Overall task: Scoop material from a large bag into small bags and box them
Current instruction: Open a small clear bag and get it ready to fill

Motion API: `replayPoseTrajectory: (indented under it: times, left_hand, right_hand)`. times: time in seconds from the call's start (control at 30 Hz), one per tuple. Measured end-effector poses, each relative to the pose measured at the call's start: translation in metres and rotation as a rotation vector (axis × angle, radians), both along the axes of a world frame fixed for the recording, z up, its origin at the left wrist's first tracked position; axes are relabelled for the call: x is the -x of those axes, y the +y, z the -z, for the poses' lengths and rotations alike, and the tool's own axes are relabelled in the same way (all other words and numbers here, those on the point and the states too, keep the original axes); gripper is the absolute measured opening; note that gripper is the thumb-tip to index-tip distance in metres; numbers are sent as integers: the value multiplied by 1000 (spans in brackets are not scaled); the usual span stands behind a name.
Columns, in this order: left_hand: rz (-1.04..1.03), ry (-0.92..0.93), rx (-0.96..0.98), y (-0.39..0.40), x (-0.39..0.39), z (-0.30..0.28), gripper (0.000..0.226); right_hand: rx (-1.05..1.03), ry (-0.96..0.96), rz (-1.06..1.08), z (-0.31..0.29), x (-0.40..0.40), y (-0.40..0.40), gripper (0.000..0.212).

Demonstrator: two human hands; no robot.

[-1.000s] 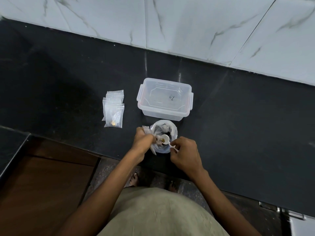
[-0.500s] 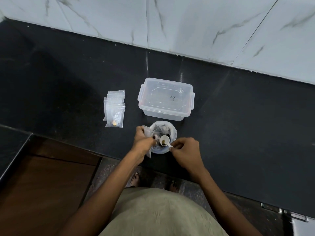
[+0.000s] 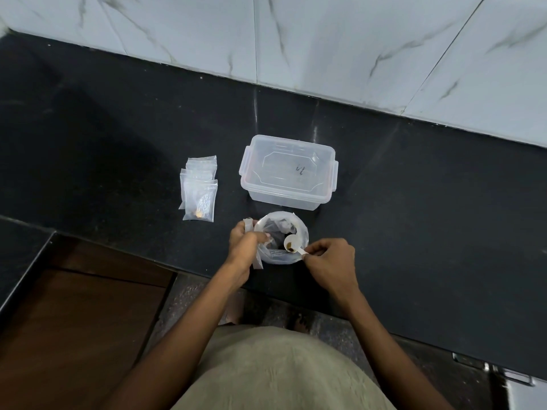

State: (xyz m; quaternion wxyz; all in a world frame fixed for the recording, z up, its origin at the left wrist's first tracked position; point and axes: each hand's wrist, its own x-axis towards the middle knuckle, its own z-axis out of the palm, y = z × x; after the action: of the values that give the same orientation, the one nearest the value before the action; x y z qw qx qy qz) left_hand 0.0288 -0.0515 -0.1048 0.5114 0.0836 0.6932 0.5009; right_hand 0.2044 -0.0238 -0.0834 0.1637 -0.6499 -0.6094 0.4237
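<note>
Black counter [image 3: 414, 202]: left hand [image 3: 244, 247] grips small bag [image 3: 257, 257] at large bag [image 3: 296, 224] rim; right hand [image 3: 330, 261] pinches spoon [image 3: 293, 247] holding brown material above it.

one head-worn wide-angle view – looking steeply down, close over the black counter [image 3: 414, 202] edge.

Domestic kitchen setting, indicated by a polished black granite countertop [image 3: 118, 128] that met a white grey-veined marble-tile wall [image 3: 325, 39].
</note>
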Motion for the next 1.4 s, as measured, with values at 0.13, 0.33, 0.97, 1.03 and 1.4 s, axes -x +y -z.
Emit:
replayPoseTrajectory:
  times: [0.13,0.33,0.97,1.03,1.4]
  left_hand:
    - [-15,23,4,-1,-1,1,30]
    - [43,85,-1,-1,2,3,32]
    - [26,157,71,-2,2,7,14]
    - [49,146,63,-3,2,7,14]
    - [32,40,36,-3,7,2,13]
  right_hand:
    - [5,-4,3,-1,-1,-2,9]
    - [-33,-21,-17,-7,-2,-2,16]
    - [136,269,61,-21,-5,-3,7]
    - [138,290,58,-20,-1,-5,6]
    - [69,131,19,-2,16,-12,7]
